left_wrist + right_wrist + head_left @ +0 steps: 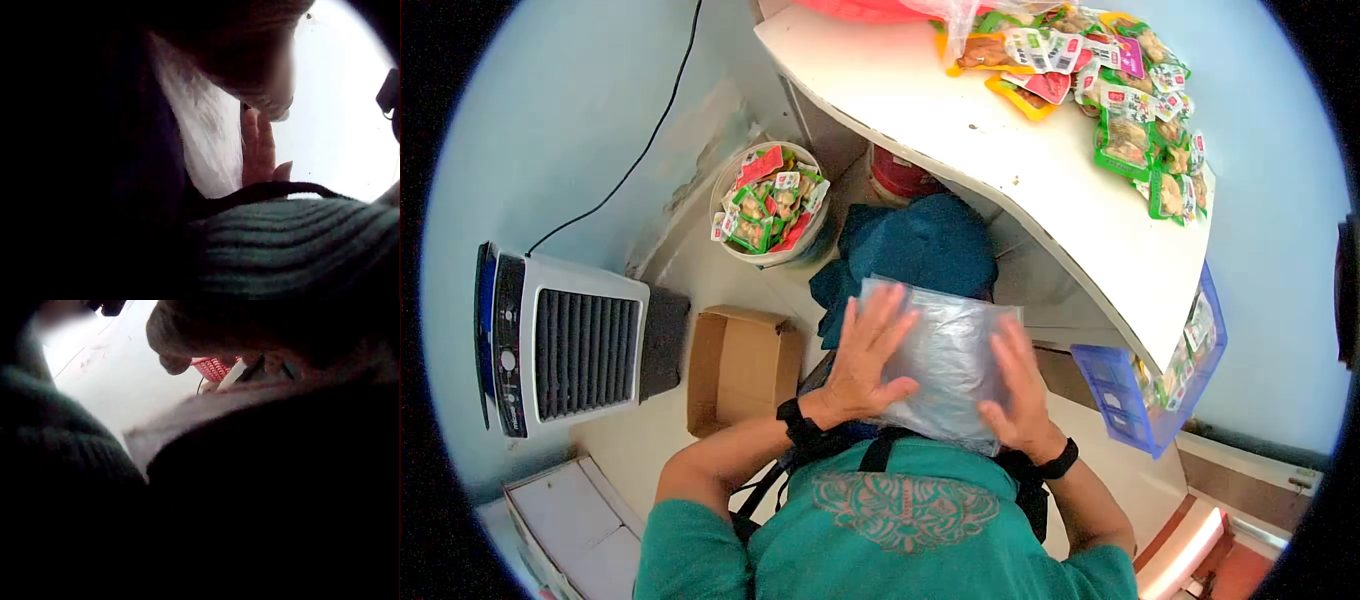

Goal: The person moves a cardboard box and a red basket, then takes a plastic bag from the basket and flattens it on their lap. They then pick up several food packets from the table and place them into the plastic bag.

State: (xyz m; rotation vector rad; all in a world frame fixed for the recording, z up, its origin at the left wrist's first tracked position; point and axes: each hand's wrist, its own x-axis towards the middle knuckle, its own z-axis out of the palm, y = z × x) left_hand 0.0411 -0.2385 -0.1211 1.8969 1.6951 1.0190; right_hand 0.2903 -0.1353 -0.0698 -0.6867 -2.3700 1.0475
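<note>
A stack of clear plastic film or bags [945, 350] lies across the person's lap in the head view. My left hand [865, 355] is spread over its left side, fingers straight. At its right side my right hand [1018, 385] lies with extended, slightly blurred fingers. Pale plastic [209, 125] shows beneath the dark near hand in the left wrist view, with the other hand [259, 147] beyond it. The right wrist view is mostly dark; a hand [206, 331] shows above the edge of the plastic [150, 434].
Food packets [1125, 130] lie on the white table [1000, 150]. A bucket [825, 215] of packets, an open cardboard box [740, 375] and an air cooler [580, 345] stand at left. A blue basket [1115, 395] with packets is at right, dark blue cloth [925, 245] ahead.
</note>
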